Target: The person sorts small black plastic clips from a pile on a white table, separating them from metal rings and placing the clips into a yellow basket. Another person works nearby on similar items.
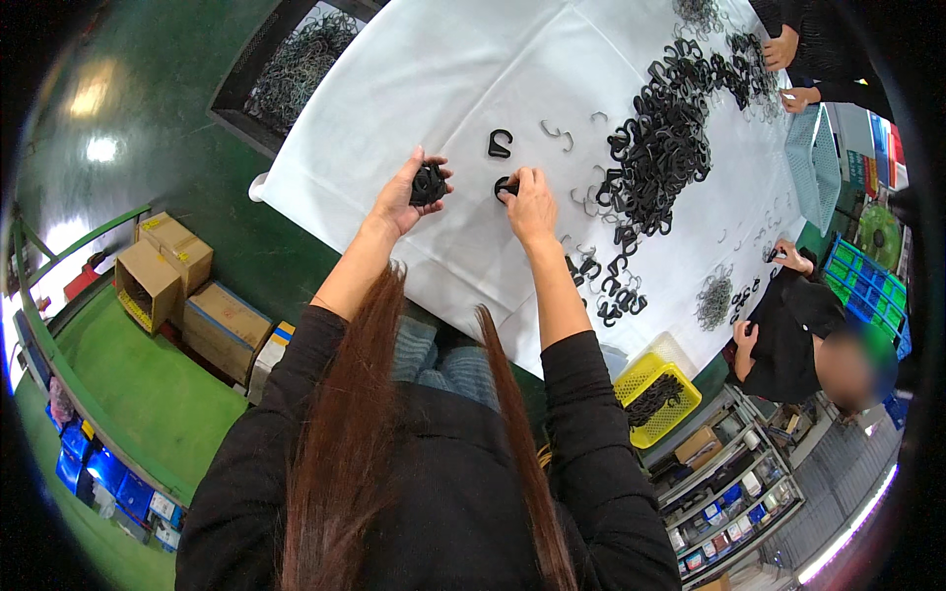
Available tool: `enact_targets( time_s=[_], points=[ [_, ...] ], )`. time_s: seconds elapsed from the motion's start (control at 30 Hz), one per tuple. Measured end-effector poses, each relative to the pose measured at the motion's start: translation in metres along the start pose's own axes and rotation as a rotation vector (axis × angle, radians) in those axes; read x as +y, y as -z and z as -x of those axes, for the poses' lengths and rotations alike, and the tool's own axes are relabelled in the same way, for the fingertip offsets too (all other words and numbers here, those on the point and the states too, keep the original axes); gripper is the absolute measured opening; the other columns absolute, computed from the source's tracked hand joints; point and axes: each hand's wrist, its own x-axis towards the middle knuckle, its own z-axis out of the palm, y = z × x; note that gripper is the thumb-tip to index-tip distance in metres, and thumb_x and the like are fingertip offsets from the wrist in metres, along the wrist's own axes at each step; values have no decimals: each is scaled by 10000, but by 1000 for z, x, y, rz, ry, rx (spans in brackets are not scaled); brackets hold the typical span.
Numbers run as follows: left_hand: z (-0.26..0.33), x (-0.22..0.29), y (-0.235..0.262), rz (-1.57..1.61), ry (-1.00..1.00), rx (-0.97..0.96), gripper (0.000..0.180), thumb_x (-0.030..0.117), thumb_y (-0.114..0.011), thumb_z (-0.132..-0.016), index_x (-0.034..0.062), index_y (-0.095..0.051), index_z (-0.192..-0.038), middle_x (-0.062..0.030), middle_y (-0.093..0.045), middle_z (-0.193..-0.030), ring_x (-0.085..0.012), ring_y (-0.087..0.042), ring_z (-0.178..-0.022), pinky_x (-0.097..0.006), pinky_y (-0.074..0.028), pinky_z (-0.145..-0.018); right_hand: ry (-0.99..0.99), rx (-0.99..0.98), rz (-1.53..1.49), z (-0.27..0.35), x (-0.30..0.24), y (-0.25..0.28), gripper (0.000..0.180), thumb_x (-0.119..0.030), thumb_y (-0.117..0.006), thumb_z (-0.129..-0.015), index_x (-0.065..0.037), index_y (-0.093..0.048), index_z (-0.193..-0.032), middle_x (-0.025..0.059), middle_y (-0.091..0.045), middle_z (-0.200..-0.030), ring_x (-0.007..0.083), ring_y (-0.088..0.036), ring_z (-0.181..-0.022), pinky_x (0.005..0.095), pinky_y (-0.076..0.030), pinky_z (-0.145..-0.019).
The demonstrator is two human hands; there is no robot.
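My left hand is closed round a clump of black plastic hooks, held just above the white tabletop. To its right, my right hand pinches a single black hook between thumb and fingers at the table surface. Another lone black hook lies flat just beyond my right hand. A large heap of black hooks spreads to the right, with a smaller group nearer my right forearm. Thin metal wire hooks lie loose between my hands and the heap.
A dark crate of wire pieces stands past the far left table edge. A yellow basket holding black hooks is at the near right. Co-workers' hands work at the right side, by a light blue basket. Cardboard boxes stand left.
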Motion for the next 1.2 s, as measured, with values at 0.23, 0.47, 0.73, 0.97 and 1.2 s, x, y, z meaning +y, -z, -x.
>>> enact_targets(
  time_s=[0.23, 0.47, 0.73, 0.97, 1.2],
  points=[
    [-8, -4, -19, -137, 128, -104, 504, 560, -471, -869, 167, -572, -1167, -9, -586, -940, -136, -594, -780, -271, -474, -593, 21, 58, -161, -49, -18, 5, 325, -110, -713, -705, -79, -539, -977, 124, -617, -925, 315, -601, -884, 408, -463, -734],
    [-14, -1, -27, -195, 153, -57, 482, 548, -466, -876, 178, -581, -1163, -19, -581, -946, -140, -589, -783, -277, -474, -600, 40, -38, 118, -67, -28, 2, 328, -155, -747, -685, -73, -557, -940, 98, -557, -1038, 321, -590, -886, 416, -474, -733],
    [-3, -14, -26, -286, 157, -59, 448, 504, -521, -862, 179, -595, -1160, -15, -573, -940, -113, -575, -767, -230, -439, -540, -21, -19, -454, -52, 1, 19, 283, -142, -728, -711, -63, -563, -927, 82, -626, -793, 215, -604, -736, 322, -469, -665],
    [-22, -22, -42, -694, -86, 121, 194, 278, -644, -818, 151, -664, -963, -25, -606, -801, -133, -588, -675, -300, -457, -542, -145, -21, -134, 9, 14, 6, 456, -172, -769, -672, -80, -505, -1033, 133, -634, -852, 288, -618, -793, 380, -474, -684],
    [-42, -32, -85, -1526, -748, 238, 340, 193, -679, -763, 107, -575, -1075, -102, -625, -951, -309, -604, -840, -393, -481, -705, -304, 115, -79, 18, 4, -13, 437, -172, -787, -642, -82, -524, -980, 112, -616, -949, 312, -606, -868, 408, -478, -720]
  ],
)
